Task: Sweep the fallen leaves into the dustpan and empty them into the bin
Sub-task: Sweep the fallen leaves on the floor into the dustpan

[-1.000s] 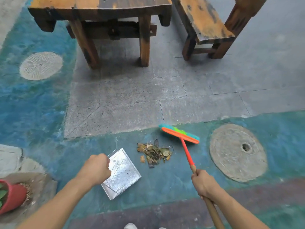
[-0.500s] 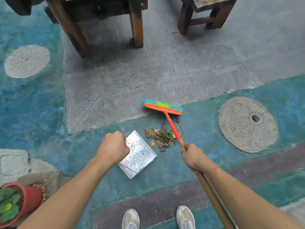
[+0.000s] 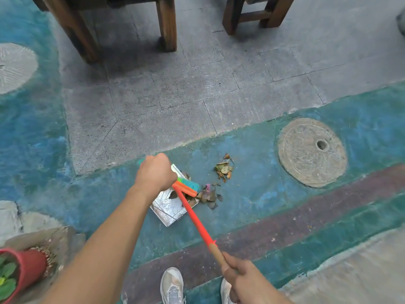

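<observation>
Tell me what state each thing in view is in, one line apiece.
Left hand: fisted, holding the dustpan at its far edge.
Right hand: gripping the broom's wooden handle.
Dustpan: on the ground, few leaves inside.
Broom: head down at the dustpan's open edge.
Leaves: mostly on the ground, two clusters.
Flower pot: holds a green plant.
Manhole cover: in place.

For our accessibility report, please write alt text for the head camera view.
A person's right hand holds a wooden-handled orange broom whose head meets a silver metal dustpan, held by the left hand, with dry brown leaves at its edge on blue-green painted ground. A smaller leaf pile lies farther off, toward a round concrete cover.
</observation>
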A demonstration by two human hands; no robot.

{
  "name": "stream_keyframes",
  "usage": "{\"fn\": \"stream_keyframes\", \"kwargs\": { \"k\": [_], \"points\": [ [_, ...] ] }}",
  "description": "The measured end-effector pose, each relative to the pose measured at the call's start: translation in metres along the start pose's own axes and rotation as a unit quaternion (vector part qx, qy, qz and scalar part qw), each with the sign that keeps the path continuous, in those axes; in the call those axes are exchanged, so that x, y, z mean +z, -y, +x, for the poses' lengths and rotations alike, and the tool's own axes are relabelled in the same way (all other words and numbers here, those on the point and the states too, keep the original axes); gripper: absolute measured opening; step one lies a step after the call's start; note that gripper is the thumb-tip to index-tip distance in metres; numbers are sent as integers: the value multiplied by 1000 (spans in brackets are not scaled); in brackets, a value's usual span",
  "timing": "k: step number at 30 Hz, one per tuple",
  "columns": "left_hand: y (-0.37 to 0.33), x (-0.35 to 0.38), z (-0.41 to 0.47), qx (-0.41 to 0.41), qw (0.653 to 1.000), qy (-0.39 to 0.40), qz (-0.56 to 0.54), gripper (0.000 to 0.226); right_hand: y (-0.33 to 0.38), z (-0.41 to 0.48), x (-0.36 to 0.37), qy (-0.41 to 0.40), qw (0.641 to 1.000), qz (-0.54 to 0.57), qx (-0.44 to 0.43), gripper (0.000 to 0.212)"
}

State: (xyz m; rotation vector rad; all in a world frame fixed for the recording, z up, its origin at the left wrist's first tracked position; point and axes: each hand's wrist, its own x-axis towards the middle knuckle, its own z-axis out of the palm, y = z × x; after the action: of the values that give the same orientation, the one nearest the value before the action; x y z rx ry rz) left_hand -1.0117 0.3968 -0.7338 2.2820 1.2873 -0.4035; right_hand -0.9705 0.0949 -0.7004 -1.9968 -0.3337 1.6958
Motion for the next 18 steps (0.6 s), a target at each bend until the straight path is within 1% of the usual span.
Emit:
{"fn": "stream_keyframes", "kwargs": {
  "k": [2,4,5,8,10,12,14,16,18],
  "points": [
    [3,-2,-2,4,1000,5,5,8,6,-21,-8,25,999,35,-9,50],
    [5,-4,-8,22,1000,17,12,6,6,-33,-20,14,997,76,-6,49],
    [5,-6,-10,29,999,27,8,8,4,-35,-27,-4,997,71,2,46],
    [9,-10,-19,28,998,49,-18,14,8,-25,-49,-81,995,36,36,41],
    [8,-11,-25,35,997,59,-21,16,8,-6,-65,-135,990,-39,29,43],
    [3,-7,-32,53,996,73,-8,17,4,17,-76,-179,976,-118,32,44],
    [-4,3,-41,71,994,88,9,18,-5,33,-80,-218,960,-167,61,39],
    [-9,17,-48,85,991,98,21,17,-15,39,-73,-242,951,-168,97,32],
    [-13,26,-51,94,991,96,23,14,-28,37,-56,-239,955,-126,119,30]
  ]
}}
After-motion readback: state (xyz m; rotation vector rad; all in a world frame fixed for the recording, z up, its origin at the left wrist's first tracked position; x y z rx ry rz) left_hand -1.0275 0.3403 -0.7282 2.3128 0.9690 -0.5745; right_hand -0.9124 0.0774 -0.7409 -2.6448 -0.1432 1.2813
